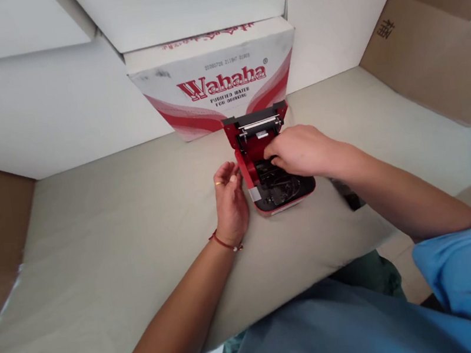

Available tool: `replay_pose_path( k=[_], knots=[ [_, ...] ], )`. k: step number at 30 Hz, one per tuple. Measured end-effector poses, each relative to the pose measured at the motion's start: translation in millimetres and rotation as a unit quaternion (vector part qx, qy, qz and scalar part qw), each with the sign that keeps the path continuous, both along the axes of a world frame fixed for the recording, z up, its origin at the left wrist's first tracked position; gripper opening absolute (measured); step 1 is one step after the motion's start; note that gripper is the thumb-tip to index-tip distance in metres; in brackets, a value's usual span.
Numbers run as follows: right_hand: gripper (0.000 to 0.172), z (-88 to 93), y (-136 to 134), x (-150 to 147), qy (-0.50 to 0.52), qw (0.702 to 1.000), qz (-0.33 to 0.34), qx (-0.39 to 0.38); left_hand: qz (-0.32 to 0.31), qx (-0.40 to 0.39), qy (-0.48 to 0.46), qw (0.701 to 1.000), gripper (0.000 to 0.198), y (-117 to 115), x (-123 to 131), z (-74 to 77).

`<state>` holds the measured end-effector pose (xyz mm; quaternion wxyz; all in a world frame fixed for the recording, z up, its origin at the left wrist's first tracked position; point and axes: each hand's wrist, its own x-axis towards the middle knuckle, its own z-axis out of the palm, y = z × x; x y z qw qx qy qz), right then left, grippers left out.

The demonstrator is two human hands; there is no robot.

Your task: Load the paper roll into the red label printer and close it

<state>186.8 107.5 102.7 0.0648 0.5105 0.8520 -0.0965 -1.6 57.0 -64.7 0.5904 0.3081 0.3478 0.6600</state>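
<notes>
A small red and black label printer point(249, 171) stands on the cloth-covered surface with its lid point(253, 121) tipped up and back. A roller bar crosses the raised lid, and dark workings show inside the body. My right hand point(298, 150) reaches into the opening from the right, its fingers bent together. What those fingers hold, if anything, is hidden. Along the printer's left side lies my left hand point(230, 201), palm turned up toward the wall of the body. Its fingers are loosely curled and apart, with nothing seen in them.
Behind the printer stands a Wahaha water carton point(221, 83), with white boxes point(190, 1) stacked above and around it. Brown cardboard boxes point(442, 42) border the right and left sides. A dark object point(352, 197) lies partly under my right forearm. Pale cloth point(115, 237) covers the surface.
</notes>
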Motion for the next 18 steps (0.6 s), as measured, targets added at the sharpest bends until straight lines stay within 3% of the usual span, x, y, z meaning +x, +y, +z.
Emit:
replay_pose_path(
  k=[7, 10, 13, 16, 18],
  knots=[
    [0.029, -11.8, 8, -25, -0.085, 0.995, 0.041, 0.009, 0.008, 0.0, 0.001, 1.0, 0.051, 2, 3, -0.1],
    [0.034, -4.8, 4, -20, -0.073, 0.997, 0.037, 0.016, 0.012, 0.009, 0.007, 1.0, 0.049, 3, 3, 0.0],
    [0.034, 18.3, -9, 6, 0.031, 0.998, 0.045, 0.027, 0.046, 0.009, 0.031, 0.998, 0.045, 4, 3, -0.1],
    [0.032, 43.3, -18, 56, 0.166, 0.986, 0.031, -0.014, 0.082, -0.002, 0.052, 0.995, 0.042, 4, 5, 0.3],
    [0.034, 48.2, -17, 93, 0.214, 0.975, 0.008, -0.051, 0.09, -0.007, 0.057, 0.994, 0.036, 3, 7, 1.1]
  ],
)
